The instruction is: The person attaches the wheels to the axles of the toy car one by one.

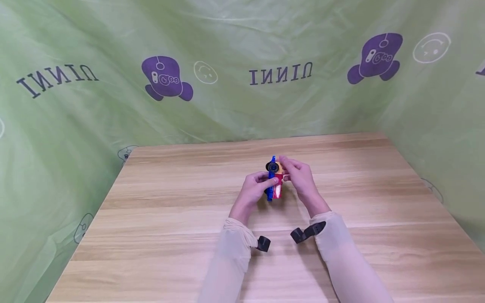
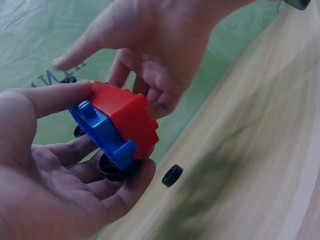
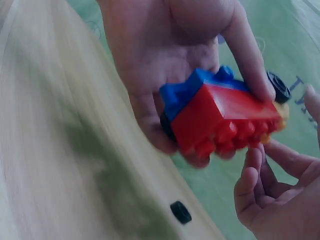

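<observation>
My left hand [image 1: 251, 192] holds a toy car of building bricks, its thumb lying on the red brick [image 3: 245, 102] and its other fingers underneath. The red brick has a row of studs and sits on a blue wheeled base [image 2: 102, 132]. A yellow brick [image 3: 283, 114] shows at the far end, beside a black wheel [image 3: 279, 87]. Another black wheel [image 2: 117, 169] lies against the left fingers. My right hand [image 1: 301, 179] is at the car's studded side, thumb out straight and apart from the brick, fingers loosely bent with tips close to the yellow end.
A loose black wheel [image 2: 172, 175] is on the wooden table [image 1: 170, 235] past the car. Each wrist wears a black camera mount [image 1: 263, 244]. A green printed curtain [image 1: 235, 113] hangs behind the table and along its sides.
</observation>
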A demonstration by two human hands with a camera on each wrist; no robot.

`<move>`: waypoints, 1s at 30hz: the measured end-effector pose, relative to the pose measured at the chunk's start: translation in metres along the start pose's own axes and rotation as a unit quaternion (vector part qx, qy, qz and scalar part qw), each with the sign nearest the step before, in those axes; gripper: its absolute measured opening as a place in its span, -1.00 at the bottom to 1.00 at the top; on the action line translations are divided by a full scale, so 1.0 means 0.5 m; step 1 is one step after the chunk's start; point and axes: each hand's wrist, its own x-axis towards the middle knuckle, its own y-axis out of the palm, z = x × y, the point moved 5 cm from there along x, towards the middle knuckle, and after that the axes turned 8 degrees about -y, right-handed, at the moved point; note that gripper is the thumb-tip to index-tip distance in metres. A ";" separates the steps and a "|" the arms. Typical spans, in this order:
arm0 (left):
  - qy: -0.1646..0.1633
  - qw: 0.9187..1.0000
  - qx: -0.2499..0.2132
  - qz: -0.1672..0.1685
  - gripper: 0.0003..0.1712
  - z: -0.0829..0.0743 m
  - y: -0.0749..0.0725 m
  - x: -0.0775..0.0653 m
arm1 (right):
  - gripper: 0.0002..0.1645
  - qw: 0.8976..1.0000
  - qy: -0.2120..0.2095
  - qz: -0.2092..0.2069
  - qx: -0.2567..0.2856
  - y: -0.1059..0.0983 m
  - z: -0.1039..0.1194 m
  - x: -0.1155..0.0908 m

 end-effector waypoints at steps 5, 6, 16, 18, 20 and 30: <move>-0.012 1.000 0.001 -0.009 -0.59 0.006 -0.004 0.002 | -0.37 0.992 0.022 -0.001 -0.122 -0.027 -0.038 0.010; -0.013 1.000 0.000 -0.011 -0.59 0.007 -0.005 0.002 | -0.42 0.987 0.016 0.014 -0.161 -0.031 -0.047 0.012; -0.025 0.999 -0.007 -0.030 -0.57 0.008 -0.009 0.002 | -0.40 0.891 -0.124 0.175 -0.401 0.014 -0.064 0.000; -0.026 0.999 -0.008 -0.027 -0.56 0.006 -0.008 0.003 | -0.46 0.881 -0.132 0.170 -0.422 0.015 -0.062 -0.002; -0.029 0.999 -0.013 -0.026 -0.56 0.005 -0.007 0.003 | -0.52 0.880 -0.140 0.157 -0.426 0.015 -0.059 -0.002; -0.047 0.998 -0.017 -0.043 -0.58 0.005 -0.011 0.003 | -0.84 0.903 -0.123 0.100 -0.400 0.003 -0.060 0.007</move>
